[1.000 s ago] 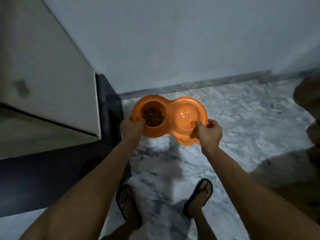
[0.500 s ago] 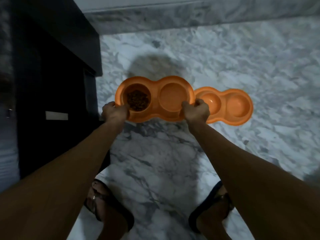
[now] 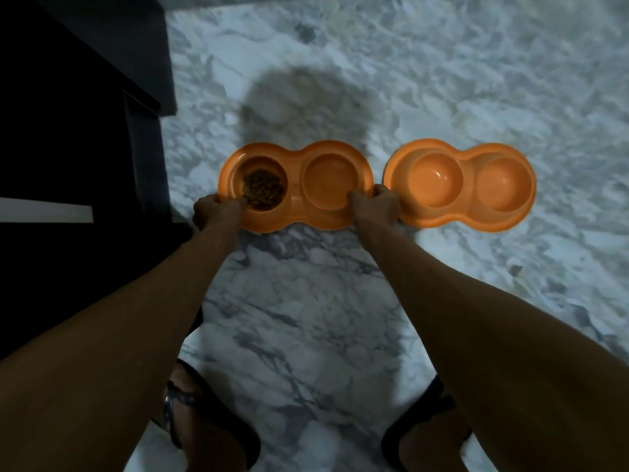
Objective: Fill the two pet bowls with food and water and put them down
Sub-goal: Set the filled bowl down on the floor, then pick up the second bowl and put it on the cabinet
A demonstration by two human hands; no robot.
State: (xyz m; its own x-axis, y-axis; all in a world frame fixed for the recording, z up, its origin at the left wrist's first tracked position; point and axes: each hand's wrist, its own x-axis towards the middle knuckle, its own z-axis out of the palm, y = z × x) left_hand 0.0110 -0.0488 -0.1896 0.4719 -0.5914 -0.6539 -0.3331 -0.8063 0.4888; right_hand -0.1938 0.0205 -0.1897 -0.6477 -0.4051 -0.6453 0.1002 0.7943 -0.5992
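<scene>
Double bowl (image 3: 295, 212) light, stiff, probably sloshy; left grip (image 3: 216, 212) and right grip (image 3: 376, 207) clamp rim ends, holding level

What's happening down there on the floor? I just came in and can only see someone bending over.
A person is holding an orange double pet bowl low over the marble floor, the left hand on its left end and the right hand on its right end. Its left cup holds dry kibble; whether the right cup has water can't be told. A second orange double bowl already sits on the floor just to the right, and it looks empty.
</scene>
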